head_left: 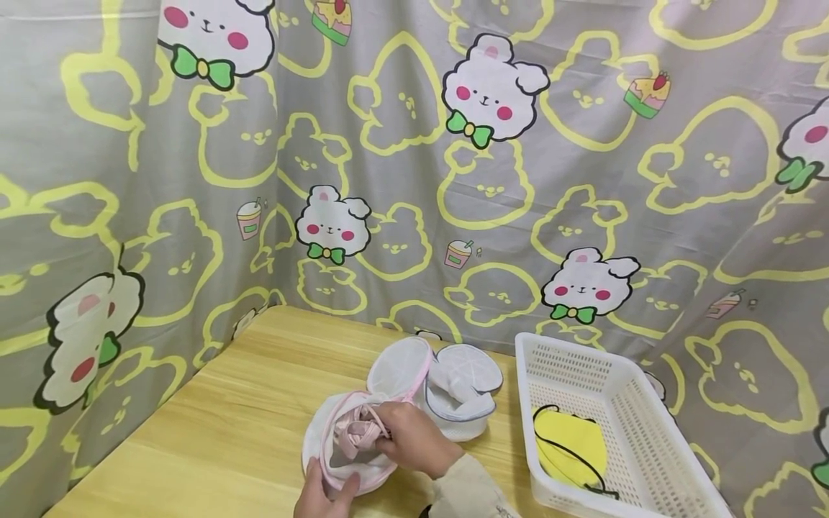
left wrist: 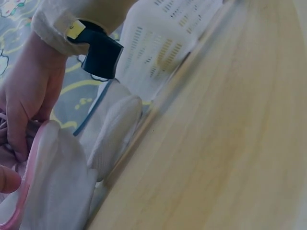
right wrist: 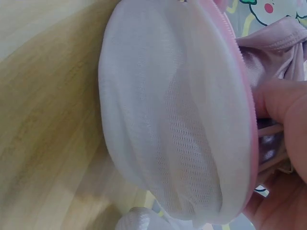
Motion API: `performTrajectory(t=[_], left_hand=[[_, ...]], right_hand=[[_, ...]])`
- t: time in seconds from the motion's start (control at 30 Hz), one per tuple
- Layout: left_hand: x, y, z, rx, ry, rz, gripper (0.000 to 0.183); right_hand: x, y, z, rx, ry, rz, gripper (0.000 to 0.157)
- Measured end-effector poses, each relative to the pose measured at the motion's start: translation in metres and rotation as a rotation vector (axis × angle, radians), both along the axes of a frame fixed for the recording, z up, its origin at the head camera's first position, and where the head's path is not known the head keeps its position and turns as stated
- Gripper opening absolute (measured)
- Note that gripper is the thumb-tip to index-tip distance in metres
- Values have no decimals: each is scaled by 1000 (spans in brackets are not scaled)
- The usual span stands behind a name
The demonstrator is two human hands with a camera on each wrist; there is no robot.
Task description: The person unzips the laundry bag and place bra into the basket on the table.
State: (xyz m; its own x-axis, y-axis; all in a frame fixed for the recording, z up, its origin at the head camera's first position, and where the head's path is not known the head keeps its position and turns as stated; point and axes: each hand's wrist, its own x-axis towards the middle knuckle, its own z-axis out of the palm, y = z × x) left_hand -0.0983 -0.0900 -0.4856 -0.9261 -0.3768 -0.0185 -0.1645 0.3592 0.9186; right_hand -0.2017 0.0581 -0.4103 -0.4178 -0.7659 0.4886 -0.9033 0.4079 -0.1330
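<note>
A white mesh laundry bag (head_left: 316, 439) with a pink zipped rim stands on the table, its round lid (head_left: 396, 368) folded back. My left hand (head_left: 327, 496) grips the near rim, the thumb on one side and fingers on the other. Inside the opening, my right hand (head_left: 417, 439) holds a bunched pink satin garment (head_left: 355, 435) with thin straps; its exact kind is hard to tell. In the right wrist view the satin cloth (right wrist: 273, 52) shows beyond the pink zip. Part of the garment is hidden by the right fingers and the bag wall.
Behind the right hand stands a second mesh bag (head_left: 469, 370) with grey-blue trim, its lid raised. A white perforated basket (head_left: 526, 410) at the right contains a yellow fabric item (head_left: 570, 446) with black cord. Patterned curtains (head_left: 401, 180) hang around the wooden table (head_left: 214, 410).
</note>
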Motion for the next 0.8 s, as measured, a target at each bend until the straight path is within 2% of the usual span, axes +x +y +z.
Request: performTrajectory(t=[0.13,0.47,0.8], left_hand=[[1,1,2,-11,-11,4,77],[1,1,2,-32,25,14,78],[0,0,-1,5,11,0,84]], right_hand=[[2,1,5,-6,-17,-9,28],[2,4,12,-15,-34,-18,30],[5,2,18,-124,-69,-3,22]])
